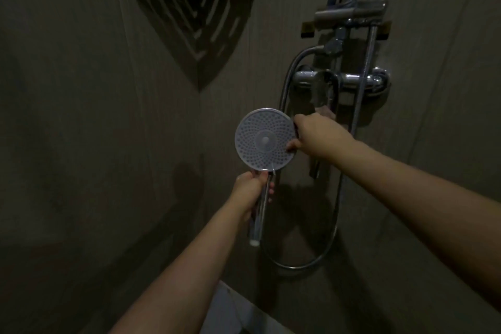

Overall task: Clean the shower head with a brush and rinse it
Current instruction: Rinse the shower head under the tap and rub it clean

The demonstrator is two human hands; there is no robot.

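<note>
dim shower walls behind, the left hand (250, 187) grips the shower head (264, 139) by its handle, face toward us, the right hand (311, 135) pinches its rim; no brush visible, so scrubbing and rinsing seem left

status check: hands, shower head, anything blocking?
Left hand grips the handle. Right hand holds the rim of the shower head. No brush visible. Nothing blocking.

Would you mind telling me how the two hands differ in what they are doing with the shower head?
The left hand wraps its handle below the face; the right hand pinches the rim of the round face at its right edge. The left hand sits lower, the right higher. Both grip the same shower head.
</note>
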